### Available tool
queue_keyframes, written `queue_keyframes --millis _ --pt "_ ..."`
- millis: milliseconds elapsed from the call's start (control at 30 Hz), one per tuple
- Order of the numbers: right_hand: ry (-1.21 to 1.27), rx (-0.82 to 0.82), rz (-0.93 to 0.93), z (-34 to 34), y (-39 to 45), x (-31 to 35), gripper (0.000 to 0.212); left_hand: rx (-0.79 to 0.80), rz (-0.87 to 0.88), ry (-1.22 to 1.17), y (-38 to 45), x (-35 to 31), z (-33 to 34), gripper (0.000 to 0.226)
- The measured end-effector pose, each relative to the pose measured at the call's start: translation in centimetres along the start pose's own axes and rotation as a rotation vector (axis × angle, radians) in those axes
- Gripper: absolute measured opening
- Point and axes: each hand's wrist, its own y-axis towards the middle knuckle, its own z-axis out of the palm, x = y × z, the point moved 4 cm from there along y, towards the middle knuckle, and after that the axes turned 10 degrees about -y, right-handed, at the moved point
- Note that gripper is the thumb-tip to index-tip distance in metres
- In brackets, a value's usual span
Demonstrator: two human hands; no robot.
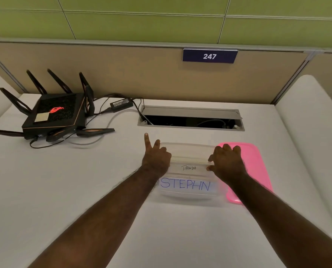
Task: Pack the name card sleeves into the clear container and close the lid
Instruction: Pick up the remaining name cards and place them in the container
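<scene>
A pale grey-white desk [45,190] fills the view, backed by a tan partition [122,74] with green wall panels [142,22] above it. At the far left of the desk stands a black router [54,115] with angled antennas and a red glowing logo; its cables run to a black power brick [121,104] just beside it. Further right, an open cable hatch [191,119] is set into the desk, and above it on the partition hangs a dark blue plate reading 247 [210,56].

In front of the hatch, mid-desk, sits the clear container [188,195], lid off. Name card sleeves stand inside it: the nearest one [186,185] carries "STEPHN" in large blue letters, and the one behind it [189,168] reads "PANDA" in small dark writing (more transparent edges show behind, too blurred to count). The left hand [156,158] is at the container's left end, index finger pointing up and away, the other fingers curled at the sleeves' edge; whether it actually grips them cannot be told. The right hand [227,161] is at the right end, fingers curled over the top edges of the sleeves, thumb against their near side. The hands are apart, one at each end.

The pink lid [254,165] lies flat on the desk just right of the container, partly under the right forearm.
</scene>
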Motion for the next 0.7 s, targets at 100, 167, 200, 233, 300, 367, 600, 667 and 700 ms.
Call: queue_keyframes --millis 100,167,200,233,300,367,600,667,700 --pt "0.09 -0.103 0.028 -0.2 -0.4 -0.8 0.036 -0.057 -0.017 -0.024 0.2 -0.3 -0.3 0.046" --pt "0.204 -0.232 0.119 -0.7 -1.0 -2.8 0.029 -0.134 -0.018 -0.067 0.1 -0.8 -1.0 0.047" --pt "0.254 -0.283 0.183 -0.7 -1.4 -4.1 0.026 -0.17 -0.013 -0.096 0.1 -1.2 -1.5 0.046" --pt "0.29 -0.312 0.253 -0.6 -1.9 -5.5 0.024 -0.203 -0.001 -0.128 0.0 -1.7 -1.9 0.044" --pt "0.318 -0.306 0.389 0.6 -3.1 -8.3 0.024 -0.267 0.041 -0.194 0.0 -3.5 -2.7 0.04" --pt "0.31 -0.24 0.489 2.6 -4.5 -10.7 0.027 -0.323 0.099 -0.255 0.0 -6.1 -3.5 0.037" --pt "0.266 0.198 0.668 9.4 -9.5 -13.2 0.045 -0.229 0.4 -0.193 -0.6 -18.8 -3.3 0.029" --pt "0.298 0.244 0.699 10.5 -10.7 -13.3 0.047 -0.128 0.478 -0.074 -1.5 -21.6 -2.1 0.024" --pt "0.333 0.281 0.707 11.1 -11.1 -13.3 0.047 -0.065 0.505 -0.003 -2.0 -22.7 -1.4 0.02"
